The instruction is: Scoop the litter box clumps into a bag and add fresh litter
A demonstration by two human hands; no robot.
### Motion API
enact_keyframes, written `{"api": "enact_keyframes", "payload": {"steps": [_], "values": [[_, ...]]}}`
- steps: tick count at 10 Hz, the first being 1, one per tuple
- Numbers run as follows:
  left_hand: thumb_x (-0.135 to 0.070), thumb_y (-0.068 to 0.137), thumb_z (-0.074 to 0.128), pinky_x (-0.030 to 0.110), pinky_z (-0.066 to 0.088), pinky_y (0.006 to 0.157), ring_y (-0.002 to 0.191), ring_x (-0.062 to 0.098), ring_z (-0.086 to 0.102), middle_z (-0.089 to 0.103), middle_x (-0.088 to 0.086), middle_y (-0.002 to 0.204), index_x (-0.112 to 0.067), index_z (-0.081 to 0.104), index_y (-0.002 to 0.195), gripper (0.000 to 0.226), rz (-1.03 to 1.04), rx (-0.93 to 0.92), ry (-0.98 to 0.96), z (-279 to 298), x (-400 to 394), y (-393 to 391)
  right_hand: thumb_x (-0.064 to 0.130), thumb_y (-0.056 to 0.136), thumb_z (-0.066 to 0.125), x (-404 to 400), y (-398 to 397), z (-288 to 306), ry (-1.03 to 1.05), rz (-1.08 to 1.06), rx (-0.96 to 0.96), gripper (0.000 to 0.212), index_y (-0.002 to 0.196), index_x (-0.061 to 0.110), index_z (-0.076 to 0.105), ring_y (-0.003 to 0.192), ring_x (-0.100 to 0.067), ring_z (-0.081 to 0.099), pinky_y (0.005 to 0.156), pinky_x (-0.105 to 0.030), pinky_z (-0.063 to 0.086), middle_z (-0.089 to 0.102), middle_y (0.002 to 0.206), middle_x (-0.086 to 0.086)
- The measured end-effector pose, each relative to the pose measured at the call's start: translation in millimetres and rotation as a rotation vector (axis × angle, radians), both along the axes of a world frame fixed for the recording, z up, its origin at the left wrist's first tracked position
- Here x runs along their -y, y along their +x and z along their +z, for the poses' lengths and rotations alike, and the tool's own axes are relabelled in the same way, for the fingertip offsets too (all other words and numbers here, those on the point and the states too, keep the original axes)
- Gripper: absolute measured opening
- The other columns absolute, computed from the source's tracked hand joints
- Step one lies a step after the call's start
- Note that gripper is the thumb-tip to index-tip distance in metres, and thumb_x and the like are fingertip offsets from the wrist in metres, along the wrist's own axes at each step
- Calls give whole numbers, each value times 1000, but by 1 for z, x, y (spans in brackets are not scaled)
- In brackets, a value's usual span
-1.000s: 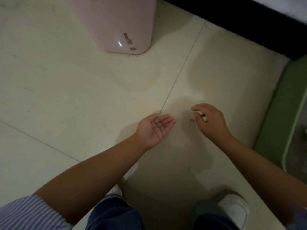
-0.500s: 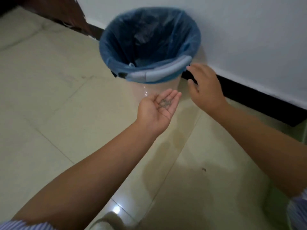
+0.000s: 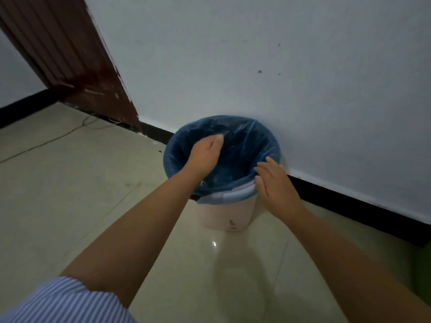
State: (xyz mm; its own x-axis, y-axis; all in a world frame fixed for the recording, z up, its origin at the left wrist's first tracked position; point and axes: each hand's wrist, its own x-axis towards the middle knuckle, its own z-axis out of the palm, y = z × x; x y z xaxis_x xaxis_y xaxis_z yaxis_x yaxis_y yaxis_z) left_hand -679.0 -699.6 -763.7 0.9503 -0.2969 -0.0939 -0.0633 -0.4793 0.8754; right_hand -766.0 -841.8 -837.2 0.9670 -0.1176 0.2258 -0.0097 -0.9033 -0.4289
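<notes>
A pale pink bin (image 3: pixel 227 216) lined with a blue plastic bag (image 3: pixel 247 141) stands on the tiled floor against the white wall. My left hand (image 3: pixel 205 155) reaches over the bag's opening, turned on its side with straight fingers; its palm is hidden from me. My right hand (image 3: pixel 274 183) hovers at the bin's right rim, fingers straight and loosely spread, holding nothing. The litter box is out of view.
A dark brown door (image 3: pixel 67 57) stands at the left behind the bin, with a thin cable (image 3: pixel 53 138) lying on the floor near it. A black skirting board (image 3: pixel 349 201) runs along the wall. Glossy floor tiles (image 3: pixel 70 194) stretch to the left.
My view rose from the floor to the bin. My left hand, which carried litter grains on its upturned palm, moved over the bag and turned sideways. My right hand came to the rim.
</notes>
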Motion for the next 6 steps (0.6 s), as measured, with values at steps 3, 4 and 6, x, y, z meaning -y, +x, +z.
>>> {"api": "enact_keyframes", "payload": {"steps": [3, 4, 6], "values": [[-44, 100, 17, 53, 5, 114, 144, 28, -11, -13, 1, 157, -24, 2, 150, 55, -427, 92, 977, -22, 1, 2, 39, 89, 14, -3, -2, -7, 100, -28, 60, 65, 136, 3, 42, 144, -18, 13, 110, -18, 1, 35, 148, -7], [-41, 101, 16, 49, 3, 115, 144, 27, -13, -13, 3, 157, -22, 1, 150, 54, -393, 123, 974, -27, -2, -8, 34, 92, 20, -1, -2, -5, 140, 7, 27, 58, 138, 5, 40, 144, -16, 10, 110, -16, 1, 32, 149, -5], [-36, 102, 15, 33, -5, 117, 144, 21, -14, -13, 9, 156, -7, -6, 148, 59, -240, 361, 848, -37, 6, -51, -8, 88, 41, 23, -9, 25, 576, -253, 172, 38, 120, 2, 60, 120, -21, 50, 92, -11, 31, 56, 129, -12]]}}
